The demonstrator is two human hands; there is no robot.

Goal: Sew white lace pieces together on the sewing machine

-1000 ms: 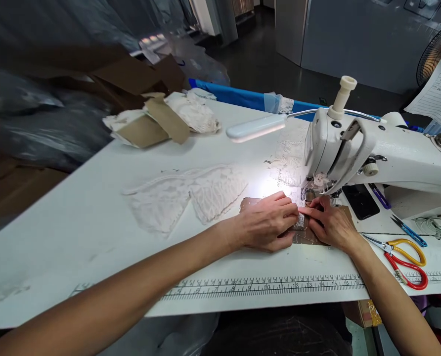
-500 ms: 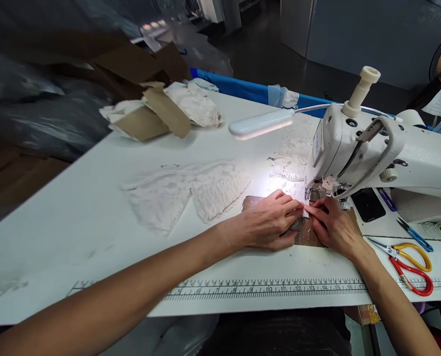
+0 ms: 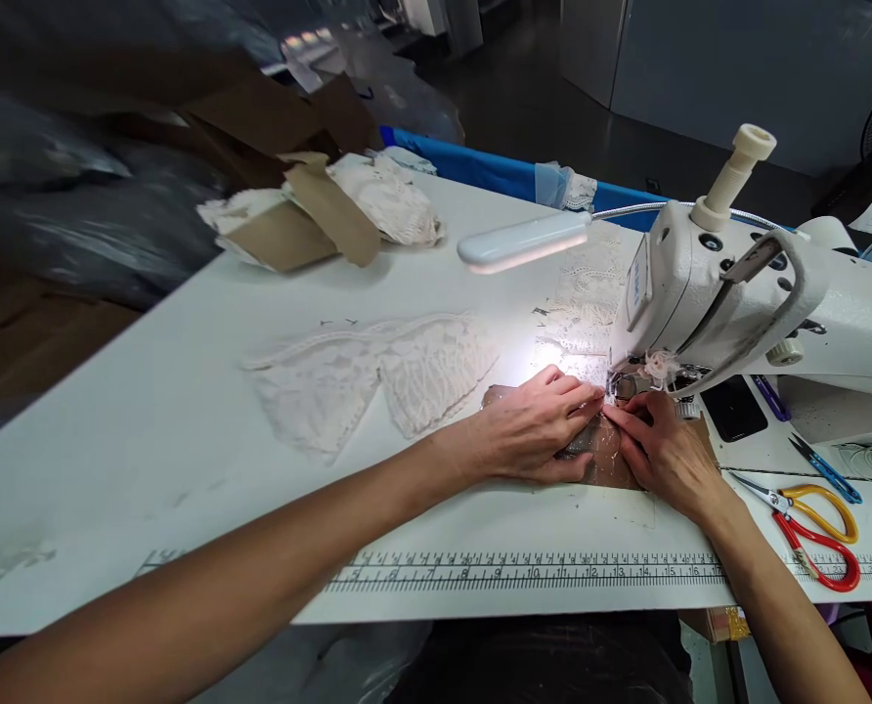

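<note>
Fingertips of left hand point(image 3: 535, 430) and right hand point(image 3: 663, 450) meet, pressing the lace strip point(image 3: 591, 442) flat onto a brown sheet point(image 3: 616, 471). Its long axis points away from the grip, under the presser foot point(image 3: 622, 384) (just beyond the fingertips).

both bare forearms reach in from the near edge toward the far right. the left hand point(image 3: 535, 430) lies palm down with fingers stretched out flat. the right hand point(image 3: 660, 450) lies palm down just beside it, fingertips of both nearly meeting.
</note>
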